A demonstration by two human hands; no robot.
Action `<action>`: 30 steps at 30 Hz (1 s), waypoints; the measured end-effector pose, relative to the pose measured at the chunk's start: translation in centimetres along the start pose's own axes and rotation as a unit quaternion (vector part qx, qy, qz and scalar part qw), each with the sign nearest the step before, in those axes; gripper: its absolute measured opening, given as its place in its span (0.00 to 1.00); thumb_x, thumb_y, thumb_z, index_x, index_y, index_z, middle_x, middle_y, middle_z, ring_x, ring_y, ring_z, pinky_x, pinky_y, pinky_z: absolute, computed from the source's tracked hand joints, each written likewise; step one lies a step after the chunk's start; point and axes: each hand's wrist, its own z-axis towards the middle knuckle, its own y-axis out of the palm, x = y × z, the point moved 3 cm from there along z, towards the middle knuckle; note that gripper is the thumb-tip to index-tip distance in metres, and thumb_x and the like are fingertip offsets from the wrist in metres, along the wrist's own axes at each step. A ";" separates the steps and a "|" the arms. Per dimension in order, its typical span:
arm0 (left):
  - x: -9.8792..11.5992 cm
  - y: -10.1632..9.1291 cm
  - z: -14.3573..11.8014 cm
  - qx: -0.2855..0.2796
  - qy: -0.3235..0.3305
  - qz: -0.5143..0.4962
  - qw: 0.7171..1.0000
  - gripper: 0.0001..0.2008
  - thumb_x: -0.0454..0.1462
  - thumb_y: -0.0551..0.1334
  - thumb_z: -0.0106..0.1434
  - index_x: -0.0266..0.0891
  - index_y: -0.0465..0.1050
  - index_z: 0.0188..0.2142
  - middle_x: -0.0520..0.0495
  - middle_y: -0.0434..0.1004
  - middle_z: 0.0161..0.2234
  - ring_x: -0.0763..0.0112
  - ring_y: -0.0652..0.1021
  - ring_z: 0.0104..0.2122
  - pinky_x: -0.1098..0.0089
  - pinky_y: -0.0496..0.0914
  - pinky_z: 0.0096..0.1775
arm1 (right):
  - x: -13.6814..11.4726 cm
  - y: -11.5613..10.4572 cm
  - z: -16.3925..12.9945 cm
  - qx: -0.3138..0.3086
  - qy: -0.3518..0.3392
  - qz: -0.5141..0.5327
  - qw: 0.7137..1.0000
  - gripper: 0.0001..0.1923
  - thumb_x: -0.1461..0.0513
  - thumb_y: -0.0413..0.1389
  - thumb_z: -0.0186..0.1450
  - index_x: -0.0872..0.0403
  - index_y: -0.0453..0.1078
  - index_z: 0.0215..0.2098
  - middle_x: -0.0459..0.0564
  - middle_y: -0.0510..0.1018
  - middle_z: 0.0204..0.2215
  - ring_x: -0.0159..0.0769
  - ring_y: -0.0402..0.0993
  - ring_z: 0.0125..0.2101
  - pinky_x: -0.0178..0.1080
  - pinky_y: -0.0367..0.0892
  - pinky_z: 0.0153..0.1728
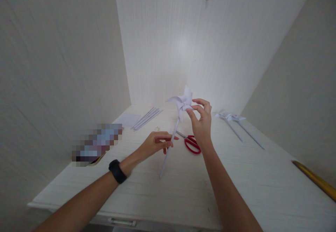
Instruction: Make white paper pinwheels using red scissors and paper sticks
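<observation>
Pinwheel: white paper with curled blades; held up over the tabletop, its head beyond the scissors as seen here; its pale stick slants down past their left side; whether the stick's lower end touches the tabletop, I cannot tell
Left hand: left of the scissors; grip pinching the stick partway along, between thumb and fingers; a black watch circles the wrist
Right hand: just beyond the scissors' handles; grip pinching a blade of the pinwheel with thumb and forefinger
Scissors: lying on the tabletop; red handles, metal blades pointing away to the left
Thin rods: a loose bundle, left of the scissors and farther back; a pale sheet lies just beyond their left end
Other pinwheels: two, lying well right of the scissors; heads overlapping, sticks toward the near right
Blurred-out item: well left of the scissors, by the side wall
Golden object: far right of the scissors, nearer the viewer
</observation>
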 end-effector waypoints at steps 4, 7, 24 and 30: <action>-0.1 0.0 0.0 -0.001 0.001 0.000 1.000 0.16 0.43 0.67 0.55 0.36 0.81 0.39 0.49 0.72 0.28 0.76 0.72 0.23 0.75 0.71 0.23 | -0.1 0.0 0.0 0.001 0.001 -0.004 1.000 0.05 0.59 0.58 0.63 0.51 0.71 0.30 0.51 0.73 0.44 0.43 0.66 0.48 0.51 0.59 0.52; -0.2 -0.1 0.1 -0.004 0.004 0.002 1.000 0.15 0.43 0.67 0.56 0.36 0.81 0.39 0.49 0.72 0.29 0.76 0.72 0.23 0.75 0.71 0.23 | -0.1 0.1 0.0 0.003 0.003 -0.002 1.000 0.05 0.59 0.58 0.63 0.51 0.71 0.30 0.51 0.72 0.44 0.42 0.66 0.48 0.51 0.59 0.52; 0.8 -1.0 0.3 0.117 0.037 0.007 0.992 0.10 0.38 0.70 0.51 0.37 0.81 0.33 0.49 0.74 0.27 0.79 0.68 0.20 0.79 0.61 0.17 | -0.6 -0.3 -0.2 0.017 0.028 0.005 0.999 0.16 0.53 0.56 0.63 0.47 0.66 0.48 0.55 0.65 0.54 0.47 0.59 0.57 0.53 0.61 0.50; 1.7 -2.2 0.3 0.247 0.092 0.038 0.964 0.04 0.36 0.69 0.51 0.38 0.80 0.27 0.46 0.81 0.30 0.72 0.75 0.26 0.75 0.71 0.25 | -0.8 0.7 -0.8 -0.021 0.064 0.063 0.996 0.17 0.53 0.56 0.64 0.46 0.65 0.50 0.54 0.66 0.55 0.45 0.62 0.56 0.47 0.65 0.46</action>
